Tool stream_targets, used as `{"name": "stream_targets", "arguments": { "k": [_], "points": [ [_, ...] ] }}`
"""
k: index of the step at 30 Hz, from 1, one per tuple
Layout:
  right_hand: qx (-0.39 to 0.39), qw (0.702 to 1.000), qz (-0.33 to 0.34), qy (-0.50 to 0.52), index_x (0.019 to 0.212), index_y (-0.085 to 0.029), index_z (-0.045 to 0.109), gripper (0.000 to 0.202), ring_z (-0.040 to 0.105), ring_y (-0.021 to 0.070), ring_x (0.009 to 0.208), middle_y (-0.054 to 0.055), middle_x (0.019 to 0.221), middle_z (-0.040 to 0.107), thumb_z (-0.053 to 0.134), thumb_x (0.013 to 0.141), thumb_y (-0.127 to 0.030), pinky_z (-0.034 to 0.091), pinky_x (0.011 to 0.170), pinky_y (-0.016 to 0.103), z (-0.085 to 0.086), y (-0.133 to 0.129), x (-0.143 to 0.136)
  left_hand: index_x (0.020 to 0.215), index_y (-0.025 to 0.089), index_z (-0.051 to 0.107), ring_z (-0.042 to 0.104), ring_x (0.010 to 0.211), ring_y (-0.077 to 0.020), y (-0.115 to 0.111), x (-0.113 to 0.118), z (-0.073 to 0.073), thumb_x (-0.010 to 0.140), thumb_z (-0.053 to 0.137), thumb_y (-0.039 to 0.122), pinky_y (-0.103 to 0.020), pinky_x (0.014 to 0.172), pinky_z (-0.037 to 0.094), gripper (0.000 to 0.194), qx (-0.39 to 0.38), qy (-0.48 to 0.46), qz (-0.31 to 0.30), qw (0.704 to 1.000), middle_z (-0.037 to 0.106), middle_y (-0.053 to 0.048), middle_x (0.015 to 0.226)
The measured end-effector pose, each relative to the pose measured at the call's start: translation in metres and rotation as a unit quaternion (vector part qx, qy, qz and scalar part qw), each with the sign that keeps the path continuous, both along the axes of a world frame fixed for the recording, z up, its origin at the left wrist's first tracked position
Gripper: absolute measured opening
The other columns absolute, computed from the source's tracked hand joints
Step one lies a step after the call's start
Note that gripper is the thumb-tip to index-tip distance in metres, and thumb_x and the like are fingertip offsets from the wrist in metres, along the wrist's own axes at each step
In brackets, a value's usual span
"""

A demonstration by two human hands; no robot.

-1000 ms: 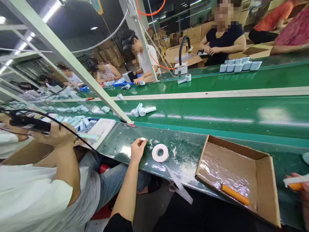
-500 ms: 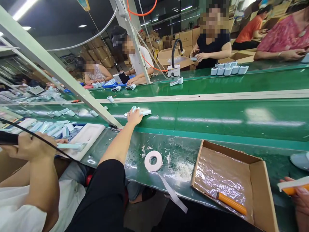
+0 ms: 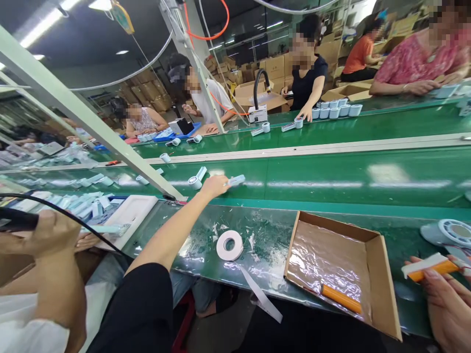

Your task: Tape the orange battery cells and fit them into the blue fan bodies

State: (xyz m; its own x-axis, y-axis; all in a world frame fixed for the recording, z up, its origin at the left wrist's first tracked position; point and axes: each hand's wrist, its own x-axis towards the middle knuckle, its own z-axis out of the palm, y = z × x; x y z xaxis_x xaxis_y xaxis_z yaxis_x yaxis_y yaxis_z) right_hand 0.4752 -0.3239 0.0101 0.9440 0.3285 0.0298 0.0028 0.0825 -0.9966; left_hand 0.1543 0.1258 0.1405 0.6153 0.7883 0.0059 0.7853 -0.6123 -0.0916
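Note:
My left hand [image 3: 216, 186] reaches over the green belt, its fingers closed on a light blue elongated plastic piece [image 3: 236, 180]. Just left of it a light blue part with a round head and a handle [image 3: 195, 182] lies on the belt. At the right edge my right hand [image 3: 445, 291] grips an orange cylindrical battery [image 3: 443, 267] with a white strip [image 3: 423, 265] along it. Behind that hand lies a light blue round-headed housing [image 3: 437, 232] with thin wires. Another orange cylinder [image 3: 341, 298] rests in a film-lined cardboard tray [image 3: 390, 289].
A roll of white tape [image 3: 229, 245] lies on the bench, its loose end hanging over the edge. A slanted metal post [image 3: 147, 171] stands left of my arm. A co-worker's hand [image 3: 55, 233] holds a black tool at left. Several people sit across the belt.
My left hand has shifted right along the belt with the plastic piece, leaving the round-headed part behind. My right hand has come further into view with the battery. Opposite, a co-worker's hand reaches to a part.

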Motion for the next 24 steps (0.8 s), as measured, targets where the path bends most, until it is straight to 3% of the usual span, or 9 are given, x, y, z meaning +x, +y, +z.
{"name": "stream_targets", "arguments": {
  "k": [2,5,7,9,12,15,20,24],
  "points": [
    [0.018,0.999,-0.029,-0.014,0.119,-0.046,0.074,0.048,0.060,0.0358,0.134,0.022,0.132,0.069,0.085,0.074,-0.053,0.044,0.116,0.053,0.011,0.004,-0.007,0.128,0.019,0.065,0.063,0.119,-0.0262,-0.018,0.038,-0.004,0.101,0.064,0.043,-0.048,0.103,0.056,0.037,-0.019,0.014,-0.087,0.996,0.062,-0.011,0.136],
    [0.040,0.999,-0.035,0.001,0.112,-0.045,0.076,0.052,0.064,0.0398,0.129,0.016,0.122,0.075,0.094,0.063,-0.050,0.045,0.118,0.055,0.014,0.007,-0.006,0.122,0.023,0.070,0.057,0.130,-0.0231,-0.048,0.100,-0.017,0.104,0.058,0.042,-0.042,0.112,0.050,0.029,-0.052,0.029,-0.215,0.975,0.062,-0.009,0.140],
    [0.043,0.998,-0.036,-0.002,0.107,-0.044,0.076,0.052,0.065,0.0418,0.127,0.012,0.117,0.078,0.095,0.059,-0.049,0.047,0.117,0.058,0.011,0.005,-0.002,0.116,0.025,0.073,0.054,0.135,-0.0229,-0.066,0.136,-0.025,0.104,0.057,0.037,-0.037,0.114,0.048,0.024,-0.064,0.037,-0.264,0.962,0.063,-0.008,0.141],
    [0.030,0.999,-0.029,-0.011,0.107,-0.043,0.075,0.052,0.065,0.0420,0.126,0.009,0.113,0.079,0.095,0.060,-0.051,0.049,0.116,0.058,0.007,0.000,0.001,0.115,0.023,0.075,0.053,0.135,-0.0281,-0.078,0.161,-0.032,0.099,0.062,0.027,-0.043,0.112,0.049,0.021,-0.064,0.049,-0.272,0.959,0.063,-0.011,0.140],
    [-0.003,1.000,0.002,0.000,0.116,-0.041,0.073,0.057,0.066,0.0419,0.124,0.007,0.108,0.080,0.093,0.064,-0.053,0.045,0.120,0.057,0.004,-0.008,0.002,0.115,0.018,0.076,0.056,0.129,-0.0371,-0.087,0.179,-0.039,0.091,0.066,0.018,-0.055,0.104,0.054,0.026,-0.058,0.065,-0.244,0.966,0.066,-0.017,0.132],
    [-0.005,0.999,0.031,0.029,0.120,-0.038,0.074,0.063,0.065,0.0442,0.125,0.010,0.110,0.080,0.093,0.062,-0.052,0.039,0.123,0.060,0.012,-0.007,0.005,0.116,0.015,0.077,0.063,0.121,-0.0369,-0.092,0.185,-0.040,0.092,0.062,0.016,-0.053,0.100,0.057,0.028,-0.053,0.063,-0.222,0.972,0.070,-0.020,0.123],
    [0.029,0.998,-0.015,-0.055,0.113,-0.046,0.078,0.050,0.062,0.0408,0.131,0.017,0.126,0.074,0.090,0.066,-0.054,0.050,0.114,0.057,0.056,0.020,0.007,0.120,0.008,0.076,0.063,0.123,-0.0466,-0.101,0.195,-0.035,0.087,0.054,0.003,-0.076,0.108,0.043,0.039,-0.040,0.048,-0.192,0.979,0.071,-0.029,0.119],
    [0.035,0.993,0.034,-0.111,0.118,-0.047,0.077,0.053,0.069,0.0418,0.119,0.014,0.123,0.076,0.091,0.067,-0.051,0.050,0.115,0.061,0.098,0.042,0.000,0.116,0.013,0.078,0.072,0.110,-0.0390,-0.090,0.203,-0.028,0.079,0.066,0.007,-0.053,0.095,0.059,0.039,-0.097,0.042,-0.212,0.972,0.075,-0.025,0.110]
  ]
}}
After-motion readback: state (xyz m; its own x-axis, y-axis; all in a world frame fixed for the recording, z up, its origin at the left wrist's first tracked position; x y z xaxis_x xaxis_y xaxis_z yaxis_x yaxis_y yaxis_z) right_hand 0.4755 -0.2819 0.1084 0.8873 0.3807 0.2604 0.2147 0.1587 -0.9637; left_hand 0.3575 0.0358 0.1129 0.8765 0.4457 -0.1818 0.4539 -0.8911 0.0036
